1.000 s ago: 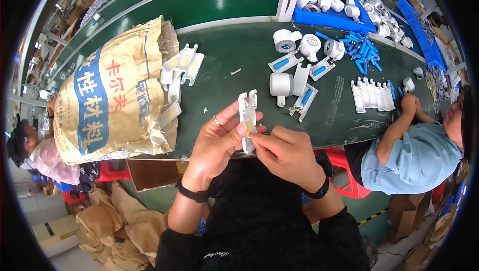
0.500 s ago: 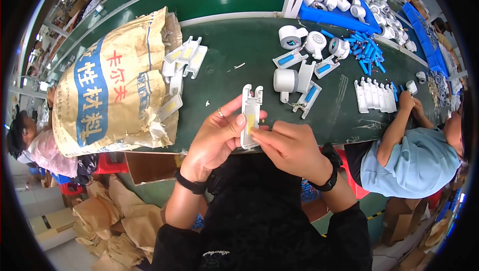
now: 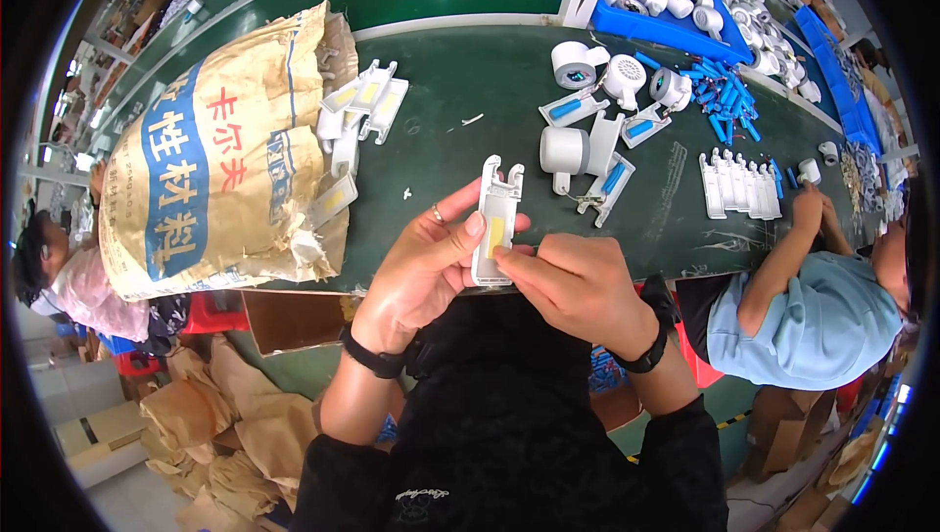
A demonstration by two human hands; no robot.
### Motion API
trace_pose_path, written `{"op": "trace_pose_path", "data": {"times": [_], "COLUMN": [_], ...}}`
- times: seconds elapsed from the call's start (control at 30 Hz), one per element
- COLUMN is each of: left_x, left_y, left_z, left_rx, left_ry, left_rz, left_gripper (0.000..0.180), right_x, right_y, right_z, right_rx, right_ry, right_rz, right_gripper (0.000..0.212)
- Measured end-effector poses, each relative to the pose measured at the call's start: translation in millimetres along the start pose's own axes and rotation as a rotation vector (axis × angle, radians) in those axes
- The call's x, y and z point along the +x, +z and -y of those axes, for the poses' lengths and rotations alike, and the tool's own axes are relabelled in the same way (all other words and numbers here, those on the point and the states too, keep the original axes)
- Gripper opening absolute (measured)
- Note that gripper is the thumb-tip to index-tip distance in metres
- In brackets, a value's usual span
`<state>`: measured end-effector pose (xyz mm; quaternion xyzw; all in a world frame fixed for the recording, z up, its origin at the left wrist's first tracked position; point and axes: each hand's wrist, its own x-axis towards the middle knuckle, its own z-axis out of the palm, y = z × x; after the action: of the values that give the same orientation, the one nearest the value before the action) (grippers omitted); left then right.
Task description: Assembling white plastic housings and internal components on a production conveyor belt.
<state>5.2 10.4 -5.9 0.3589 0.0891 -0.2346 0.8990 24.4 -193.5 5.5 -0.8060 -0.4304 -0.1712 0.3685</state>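
Note:
Upright over the bench's front edge is a long white plastic housing [image 3: 496, 209] with two hooked prongs at its top and a yellow strip [image 3: 495, 235] inside. My left hand [image 3: 416, 273] is closed on it, thumb on the left edge and fingers behind. From the other side my right hand [image 3: 578, 282] touches the strip's lower end with its fingertips. Its fingers are drawn together; whether something small is pinched there is hidden. To the left, similar white housings [image 3: 372, 96] with yellow strips lie heaped at the mouth of a large paper sack [image 3: 220, 170].
White round lamp heads [image 3: 566, 150] and housings with blue cells lie beyond my right hand. Farther back are loose blue batteries [image 3: 723, 96] and a blue bin [image 3: 666, 28]. A row of white housings [image 3: 739, 186] lies near a co-worker [image 3: 803, 307] on the right.
Both hands keep the same hold on the housing. The housing tilts slightly more to the right, and my right fingertips stay at the yellow strip. The whole view has shifted a little.

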Motion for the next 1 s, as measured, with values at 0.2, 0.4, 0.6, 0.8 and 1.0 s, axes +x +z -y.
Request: {"op": "trace_pose_path", "data": {"times": [0.2, 0.4, 0.6, 0.8, 1.0], "left_x": [0.3, -1.9, -3.1, 2.4, 2.4], "left_y": [-4.6, -3.2, -2.2, -2.8, 18.4], "left_z": [-0.6, -2.9, -3.5, -1.3, 16.6], "left_rx": [0.01, 0.002, 0.023, 0.027, 0.07], "left_ry": [0.004, -0.006, 0.006, -0.013, -0.088], "left_rz": [0.021, 0.025, 0.005, 0.028, 0.05], "left_gripper": [0.055, 0.053, 0.053, 0.052, 0.059], "right_x": [0.5, -0.1, -0.1, -3.2, -19.7], "right_y": [4.4, 5.3, 10.8, 12.3, -17.2], "right_z": [-2.2, -0.2, -2.4, -7.6, -15.6], "right_rx": [0.025, 0.049, 0.054, 0.069, 0.238], "right_ry": [0.001, 0.009, -0.005, 0.015, 0.444], "right_rz": [-0.026, -0.025, -0.051, -0.07, -0.304], "right_gripper": [0.026, 0.026, 0.025, 0.025, 0.015]}}
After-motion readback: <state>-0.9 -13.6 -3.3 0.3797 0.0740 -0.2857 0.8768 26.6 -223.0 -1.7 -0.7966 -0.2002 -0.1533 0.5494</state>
